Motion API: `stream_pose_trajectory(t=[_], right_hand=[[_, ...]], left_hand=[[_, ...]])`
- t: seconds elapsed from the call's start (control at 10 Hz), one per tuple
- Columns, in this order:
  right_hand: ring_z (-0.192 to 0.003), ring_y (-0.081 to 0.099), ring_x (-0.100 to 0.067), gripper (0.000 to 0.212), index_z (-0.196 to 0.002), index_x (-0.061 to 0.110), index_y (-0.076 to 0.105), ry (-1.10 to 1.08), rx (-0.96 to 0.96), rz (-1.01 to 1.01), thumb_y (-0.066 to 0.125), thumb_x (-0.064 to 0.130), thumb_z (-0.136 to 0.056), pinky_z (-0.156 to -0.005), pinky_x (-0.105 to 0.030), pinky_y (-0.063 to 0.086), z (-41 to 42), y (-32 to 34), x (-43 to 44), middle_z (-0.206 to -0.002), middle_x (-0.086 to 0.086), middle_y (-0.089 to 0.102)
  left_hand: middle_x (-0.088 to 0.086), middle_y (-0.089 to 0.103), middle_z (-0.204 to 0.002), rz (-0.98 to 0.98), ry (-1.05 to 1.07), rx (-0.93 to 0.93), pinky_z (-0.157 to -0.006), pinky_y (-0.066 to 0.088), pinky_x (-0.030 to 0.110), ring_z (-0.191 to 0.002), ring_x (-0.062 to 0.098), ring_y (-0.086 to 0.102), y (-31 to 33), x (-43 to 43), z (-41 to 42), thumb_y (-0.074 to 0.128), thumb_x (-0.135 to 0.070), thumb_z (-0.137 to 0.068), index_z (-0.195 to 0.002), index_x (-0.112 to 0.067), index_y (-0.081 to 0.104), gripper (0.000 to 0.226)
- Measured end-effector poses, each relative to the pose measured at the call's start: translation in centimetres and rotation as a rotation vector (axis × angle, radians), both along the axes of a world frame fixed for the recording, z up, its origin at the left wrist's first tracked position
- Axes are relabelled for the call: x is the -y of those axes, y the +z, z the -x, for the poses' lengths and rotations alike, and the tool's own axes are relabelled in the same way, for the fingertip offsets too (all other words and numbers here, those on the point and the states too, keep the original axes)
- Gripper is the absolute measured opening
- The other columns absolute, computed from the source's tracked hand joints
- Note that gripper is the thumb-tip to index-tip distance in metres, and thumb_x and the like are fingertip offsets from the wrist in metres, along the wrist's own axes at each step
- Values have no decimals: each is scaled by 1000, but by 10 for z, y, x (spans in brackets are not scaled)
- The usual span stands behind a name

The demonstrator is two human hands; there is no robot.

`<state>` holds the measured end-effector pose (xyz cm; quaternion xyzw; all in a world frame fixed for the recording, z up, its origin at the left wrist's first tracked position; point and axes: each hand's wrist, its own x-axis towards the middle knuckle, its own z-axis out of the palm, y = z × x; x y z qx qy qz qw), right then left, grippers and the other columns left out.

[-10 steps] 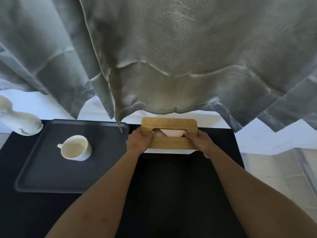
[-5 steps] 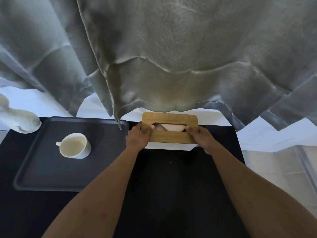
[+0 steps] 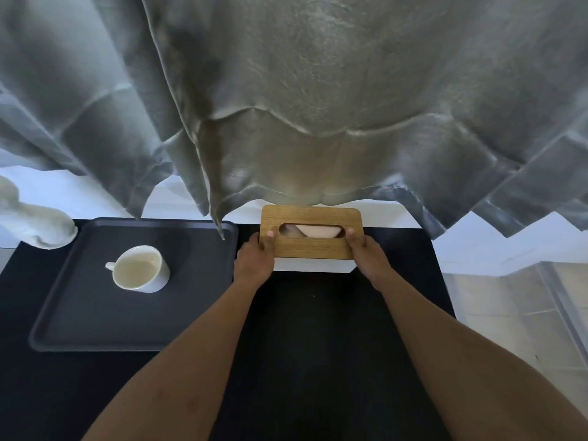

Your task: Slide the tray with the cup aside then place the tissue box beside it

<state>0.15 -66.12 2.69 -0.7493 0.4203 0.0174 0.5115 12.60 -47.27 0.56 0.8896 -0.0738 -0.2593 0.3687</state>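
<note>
A white tissue box with a wooden lid (image 3: 313,249) stands at the far edge of the black table, just right of the dark grey tray (image 3: 95,326). A tissue shows through the slot in the lid. My left hand (image 3: 253,265) grips the box's left end and my right hand (image 3: 369,257) grips its right end, thumbs on the lid. A white cup (image 3: 141,268) with pale liquid sits on the tray, its handle pointing left. Whether the box rests on the table or is slightly lifted is unclear.
A grey curtain (image 3: 302,106) hangs low over the far edge, its hem touching the tray's back right corner and the box's back. A white sculpted object (image 3: 35,227) stands at the tray's back left corner. The table's right edge (image 3: 445,281) borders a tiled floor.
Both hands keep their hold on the tissue box. The box has shifted slightly away from me toward the curtain. Tray and cup stay put.
</note>
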Motion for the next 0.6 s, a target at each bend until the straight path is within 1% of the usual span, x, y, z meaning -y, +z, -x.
stream_pose_trajectory(t=[0.1,0.2,0.3,0.4,0.5,0.6], right_hand=[[-104,51,-19,64,-134,7,48,-20,-12,25,33,57,-96,-92,-34,38,6,5,-6,-119,-6,55],[-112,52,-22,62,-139,7,44,-40,-13,34,37,53,-97,-93,-34,37,14,12,-12,-132,-10,54],[-117,50,-23,62,-145,8,37,-62,-6,29,42,47,-97,-92,-34,37,23,23,-21,-139,-11,51],[-130,46,-29,68,-151,9,25,-86,3,-4,47,41,-95,-96,-36,36,31,30,-28,-146,-11,45],[-130,46,-28,67,-150,12,28,-81,15,17,50,41,-94,-96,-34,37,44,36,-43,-146,-9,45],[-135,42,-27,62,-150,15,31,-49,16,49,49,41,-96,-102,-36,36,53,39,-62,-149,-7,42]], left_hand=[[15,59,-125,-8,-21,20,-96,40,44,-116,34,54,4,-5,7,22,-58,-98,-137,-12,47,65],[16,60,-125,-1,-39,48,-94,40,43,-115,35,55,11,-10,13,23,-56,-99,-136,-11,47,63],[17,61,-123,10,-52,70,-91,41,41,-113,34,56,19,-18,22,28,-52,-100,-135,-9,48,59],[16,60,-130,20,-47,60,-98,41,42,-121,34,54,26,-27,31,35,-46,-100,-139,-9,45,54],[14,55,-139,26,-32,42,-106,38,43,-129,33,50,40,-42,44,39,-43,-100,-145,-11,41,55],[12,55,-140,35,-33,54,-108,37,43,-130,31,49,44,-59,55,42,-41,-100,-144,-13,42,53]])
